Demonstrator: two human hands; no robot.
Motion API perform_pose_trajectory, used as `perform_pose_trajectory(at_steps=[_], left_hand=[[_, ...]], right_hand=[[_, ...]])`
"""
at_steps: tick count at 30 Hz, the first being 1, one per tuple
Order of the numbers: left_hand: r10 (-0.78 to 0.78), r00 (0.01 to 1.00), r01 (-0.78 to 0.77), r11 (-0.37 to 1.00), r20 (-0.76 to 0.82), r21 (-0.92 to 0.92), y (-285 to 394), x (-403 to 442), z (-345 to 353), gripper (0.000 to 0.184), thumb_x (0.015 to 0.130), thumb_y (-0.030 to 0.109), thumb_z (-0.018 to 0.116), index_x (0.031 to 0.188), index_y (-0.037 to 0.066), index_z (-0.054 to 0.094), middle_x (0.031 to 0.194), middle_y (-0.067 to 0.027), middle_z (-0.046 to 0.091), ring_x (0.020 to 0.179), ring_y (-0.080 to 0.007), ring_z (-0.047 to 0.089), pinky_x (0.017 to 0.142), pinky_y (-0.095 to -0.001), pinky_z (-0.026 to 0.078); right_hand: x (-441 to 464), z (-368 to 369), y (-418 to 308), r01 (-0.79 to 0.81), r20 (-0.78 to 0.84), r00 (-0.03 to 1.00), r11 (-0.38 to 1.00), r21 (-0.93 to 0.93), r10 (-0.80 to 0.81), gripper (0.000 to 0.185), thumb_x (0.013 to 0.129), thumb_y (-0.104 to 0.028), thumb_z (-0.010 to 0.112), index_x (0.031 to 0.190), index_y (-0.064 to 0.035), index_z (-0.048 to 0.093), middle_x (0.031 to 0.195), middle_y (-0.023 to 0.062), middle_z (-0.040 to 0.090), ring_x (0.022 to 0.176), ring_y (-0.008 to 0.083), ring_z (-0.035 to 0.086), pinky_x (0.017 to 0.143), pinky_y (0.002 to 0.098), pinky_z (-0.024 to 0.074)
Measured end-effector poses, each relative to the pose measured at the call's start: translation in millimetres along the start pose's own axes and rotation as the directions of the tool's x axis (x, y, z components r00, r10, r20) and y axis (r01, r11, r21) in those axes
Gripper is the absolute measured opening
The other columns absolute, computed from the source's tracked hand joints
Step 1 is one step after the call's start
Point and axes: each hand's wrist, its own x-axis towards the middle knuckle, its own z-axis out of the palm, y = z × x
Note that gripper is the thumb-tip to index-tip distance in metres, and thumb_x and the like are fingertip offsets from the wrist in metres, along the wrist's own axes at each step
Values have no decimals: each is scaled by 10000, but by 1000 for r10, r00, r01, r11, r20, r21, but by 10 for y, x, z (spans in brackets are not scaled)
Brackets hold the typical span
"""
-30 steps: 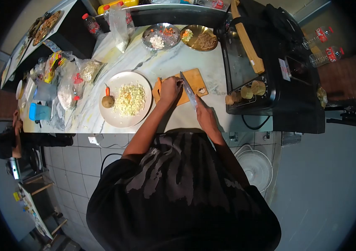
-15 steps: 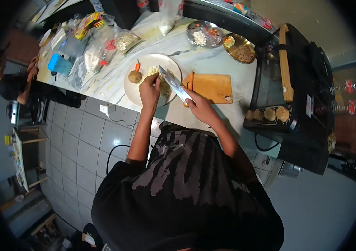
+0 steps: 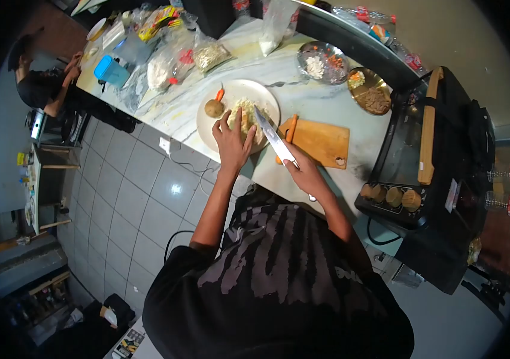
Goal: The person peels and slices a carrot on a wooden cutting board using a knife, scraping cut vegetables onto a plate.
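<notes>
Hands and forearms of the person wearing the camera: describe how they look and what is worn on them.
The left hand and right hand are ungloved. The forearms are bare below the short black sleeves of a dark shirt with a streaky grey print. Rings are too small to tell.

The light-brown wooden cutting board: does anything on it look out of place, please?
A small, pale scrap near one corner of the board looks stray, lying apart from the chopped food on the off-white plate.
</notes>
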Motion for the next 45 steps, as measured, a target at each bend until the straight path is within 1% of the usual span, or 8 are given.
perform_pose_trajectory(at_steps=[3, 5, 6, 19, 21, 29, 34, 45], left_hand=[[16, 998, -5, 982, 58, -190, 305, 20, 92, 469, 899, 298, 665, 1298, 62, 598, 1260, -224, 514, 1155, -412, 441, 1001, -497, 381], [47, 992, -7, 948, 118, -320, 615, 34, 195, 399, 882, 241, 675, 1223, 42, 625, 1185, -215, 561, 1091, -389, 530, 947, -456, 443], [68, 980, -3, 943, 185, -333, 752, 21, 280, 415, 874, 240, 678, 1231, 39, 616, 1182, -215, 568, 1097, -384, 536, 951, -449, 447], [66, 995, -78, 982, 74, 172, 1174, 40, 1024, 664, 828, 89, 636, 1453, 26, 421, 1067, -182, 560, 958, -335, 521, 866, -425, 444], [-31, 962, -8, 990, 272, 142, 1097, 77, 1022, 752, 817, 27, 630, 1510, 57, 341, 1068, -197, 570, 943, -349, 531, 861, -426, 464], [100, 940, -108, 994, 327, 7, 1340, -369, 735, 534, 844, 83, 641, 1370, 112, 552, 967, -137, 560, 893, -310, 529, 837, -396, 456], [163, 986, -164, 986, 33, 29, 1420, -476, 759, 225, 825, 106, 702, 1049, 97, 703, 945, -86, 612, 891, -280, 554, 778, -391, 452], [129, 991, -131, 989, -36, -74, 1391, -497, 889, 232, 800, 63, 732, 1030, 63, 698, 940, -76, 650, 891, -277, 579, 797, -395, 459]], right_hand=[[-166, -146, 304, 136, -146, 979, 989, -64, -144, 543, 975, -97, 538, 1499, -109, 394, 1144, 184, 667, 976, 287, 676, 853, 357, 522], [-365, -363, 206, -326, -49, 924, 848, 418, 379, 577, 997, -111, 523, 1539, -154, 331, 787, 44, 583, 576, 126, 565, 517, 288, 491], [-411, -313, 358, -230, -180, 921, 854, 467, 346, 588, 1015, -126, 504, 1558, -195, 290, 671, -49, 380, 455, 27, 344, 363, 227, 322], [-774, -459, 1077, -43, -251, 957, 930, 365, 142, 593, 1034, -139, 465, 1574, -264, 253, 673, -57, 379, 517, 46, 347, 431, 223, 318], [-763, -531, 983, -173, -134, 960, 899, 402, 245, 574, 1029, -105, 440, 1569, -122, 250, 1418, 30, 488, 641, 74, 341, 563, 231, 372], [-739, -615, 1060, -168, -62, 976, 907, 385, 207, 523, 1053, -180, 437, 1552, -110, 294, 1199, 52, 562, 632, 88, 336, 557, 247, 355], [-710, -606, 1038, -84, -111, 983, 902, 423, 143, 524, 1062, -222, 437, 1547, -85, 293, 1091, 63, 578, 628, 84, 326, 548, 253, 345], [-719, -590, 1047, -102, -105, 984, 932, 349, 147, 546, 1069, -264, 418, 1541, -30, 270, 1490, 171, 424, 888, 176, 522, 802, 300, 463]])
